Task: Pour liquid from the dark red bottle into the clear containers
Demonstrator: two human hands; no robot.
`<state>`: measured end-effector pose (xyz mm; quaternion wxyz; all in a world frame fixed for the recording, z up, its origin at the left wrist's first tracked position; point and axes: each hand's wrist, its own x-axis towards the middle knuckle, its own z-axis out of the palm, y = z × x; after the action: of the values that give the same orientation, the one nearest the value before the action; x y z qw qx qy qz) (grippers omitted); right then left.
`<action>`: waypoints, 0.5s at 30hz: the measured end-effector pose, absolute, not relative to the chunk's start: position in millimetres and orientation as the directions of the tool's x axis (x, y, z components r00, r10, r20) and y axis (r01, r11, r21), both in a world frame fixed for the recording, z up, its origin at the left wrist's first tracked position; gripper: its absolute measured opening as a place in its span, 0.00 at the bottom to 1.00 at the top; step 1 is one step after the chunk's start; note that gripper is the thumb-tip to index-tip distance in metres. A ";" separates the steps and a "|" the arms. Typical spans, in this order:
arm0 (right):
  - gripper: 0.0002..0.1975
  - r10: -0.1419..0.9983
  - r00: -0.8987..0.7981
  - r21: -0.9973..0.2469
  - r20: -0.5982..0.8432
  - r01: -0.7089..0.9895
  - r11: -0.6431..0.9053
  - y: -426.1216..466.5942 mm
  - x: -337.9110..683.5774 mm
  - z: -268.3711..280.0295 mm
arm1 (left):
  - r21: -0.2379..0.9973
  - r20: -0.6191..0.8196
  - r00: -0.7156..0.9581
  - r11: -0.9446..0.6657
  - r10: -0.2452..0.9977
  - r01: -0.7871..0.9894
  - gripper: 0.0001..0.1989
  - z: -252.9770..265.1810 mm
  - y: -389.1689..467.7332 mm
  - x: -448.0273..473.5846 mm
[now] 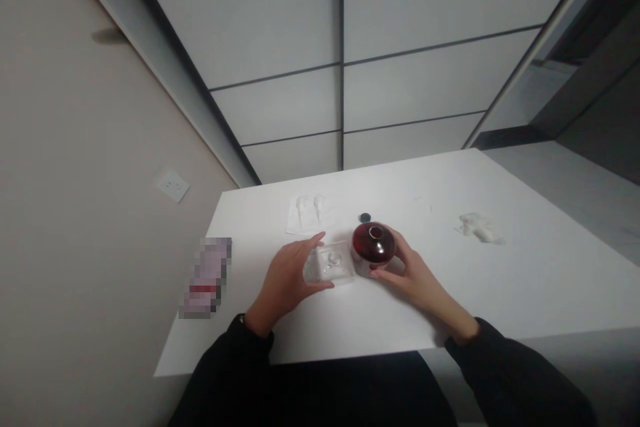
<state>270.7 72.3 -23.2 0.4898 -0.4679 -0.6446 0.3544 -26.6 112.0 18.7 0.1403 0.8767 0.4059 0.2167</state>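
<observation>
Near the table's (500, 293) front edge, the left hand (285, 280) cups a clear tray (330, 263), thumb and fingers bracketing it steady. Touching beside it, the right hand (413, 273) wraps loosely around a red bottle (374, 243), keeping it upright; its cap (365, 217) lies just behind.

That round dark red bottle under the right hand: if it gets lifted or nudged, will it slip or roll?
The dark red bottle looks glossy, so probably slick. Its rounded body could roll if tipped, though it seems to sit upright on the white table. It looks like glass, likely heavy and breakable. The right hand cups its side.
</observation>
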 end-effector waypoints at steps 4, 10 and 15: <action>0.45 0.947 -0.107 -0.917 0.302 0.240 0.319 79.3 269.0 -27.0 | 0.430 0.247 0.571 -0.617 0.783 0.659 0.50 20.0 122.4 -24.9; 0.51 0.939 0.028 -0.925 0.343 0.184 0.333 70.9 271.5 -31.1 | 0.350 0.348 0.598 -0.692 0.722 0.631 0.61 25.5 116.9 -34.5; 0.22 0.869 0.363 -0.938 0.337 0.213 0.275 67.0 282.8 -33.2 | 0.500 0.433 0.275 -0.483 0.858 0.719 0.42 -7.0 75.4 -62.7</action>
<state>282.8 67.0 -33.2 0.6230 -0.5417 -0.4991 0.2633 -62.7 75.4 -7.0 0.1029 0.7918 0.4981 0.3382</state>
